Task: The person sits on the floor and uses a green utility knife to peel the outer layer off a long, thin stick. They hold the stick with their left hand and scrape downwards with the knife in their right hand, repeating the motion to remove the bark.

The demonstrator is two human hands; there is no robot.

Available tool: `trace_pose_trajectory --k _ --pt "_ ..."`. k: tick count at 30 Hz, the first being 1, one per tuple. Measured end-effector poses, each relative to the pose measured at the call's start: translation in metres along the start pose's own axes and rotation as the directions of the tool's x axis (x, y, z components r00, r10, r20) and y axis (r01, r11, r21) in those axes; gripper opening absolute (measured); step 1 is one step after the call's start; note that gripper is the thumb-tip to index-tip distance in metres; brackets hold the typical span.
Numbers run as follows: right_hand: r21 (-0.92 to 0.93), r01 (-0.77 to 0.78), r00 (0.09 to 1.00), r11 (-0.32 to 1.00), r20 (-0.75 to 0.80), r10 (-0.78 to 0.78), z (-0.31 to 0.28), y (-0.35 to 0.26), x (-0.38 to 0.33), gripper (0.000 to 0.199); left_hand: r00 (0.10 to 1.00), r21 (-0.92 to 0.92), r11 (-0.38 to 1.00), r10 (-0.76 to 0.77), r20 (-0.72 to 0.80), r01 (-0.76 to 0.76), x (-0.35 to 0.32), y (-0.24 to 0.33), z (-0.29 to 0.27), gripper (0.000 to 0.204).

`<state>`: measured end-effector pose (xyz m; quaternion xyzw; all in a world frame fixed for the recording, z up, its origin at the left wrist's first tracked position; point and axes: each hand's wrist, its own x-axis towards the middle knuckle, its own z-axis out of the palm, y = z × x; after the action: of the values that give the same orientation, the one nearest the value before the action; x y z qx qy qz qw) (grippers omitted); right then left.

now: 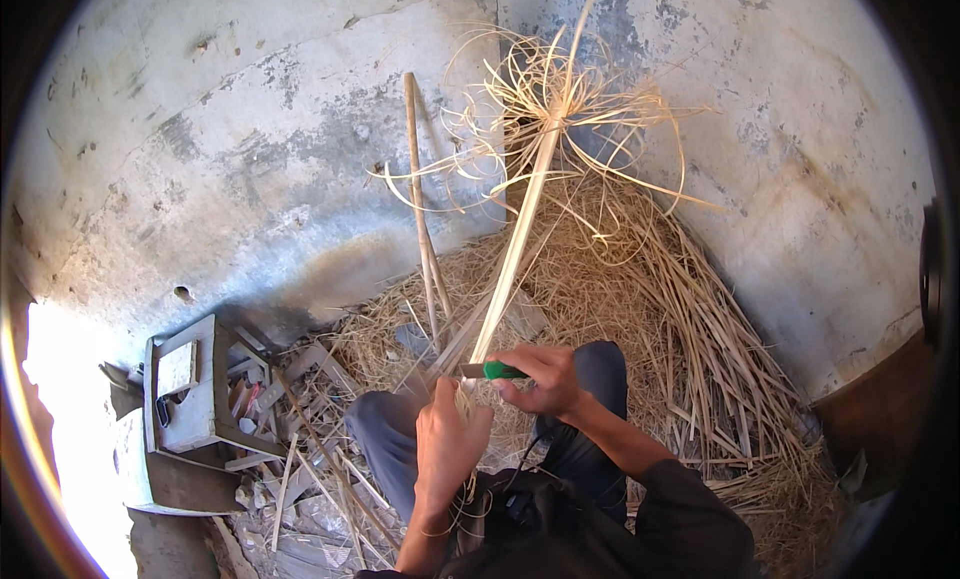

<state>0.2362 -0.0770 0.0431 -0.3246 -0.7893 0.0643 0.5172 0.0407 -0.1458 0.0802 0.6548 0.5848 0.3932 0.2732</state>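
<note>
My right hand (pixel 545 377) is closed round the green handle of a knife (pixel 472 371), whose short dark blade points left. The blade lies across the lower end of a long pale split-bamboo strip (pixel 518 241). Close below the blade, my left hand (pixel 452 441) is closed round that lower end, with thin fibres showing around the fingers. From there the strip slants up and away to the far corner. A burst of thin curled shavings (pixel 560 104) spreads around its far end. What lies inside the left fingers is hidden.
Long split strips (pixel 715 349) lie heaped along the right wall, beside a mound of fine shavings (pixel 590 239). A wooden stick (pixel 415 169) leans on the far wall. At left stands a small worn wooden stool-like frame (pixel 195 399) among scrap pieces. My bent knees flank the work.
</note>
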Motion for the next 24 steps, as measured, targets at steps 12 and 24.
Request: trace_pose_trajectory --k 12,24 --pt "-0.171 0.143 0.990 0.975 0.006 -0.144 -0.020 -0.003 0.016 0.028 0.999 -0.051 0.999 0.008 0.042 -0.006 -0.009 0.018 -0.014 0.024" --pt "-0.169 0.107 0.992 0.980 -0.041 -0.116 -0.029 0.011 0.027 0.028 0.997 -0.057 0.998 -0.011 0.082 0.016 -0.018 0.014 -0.019 0.024"
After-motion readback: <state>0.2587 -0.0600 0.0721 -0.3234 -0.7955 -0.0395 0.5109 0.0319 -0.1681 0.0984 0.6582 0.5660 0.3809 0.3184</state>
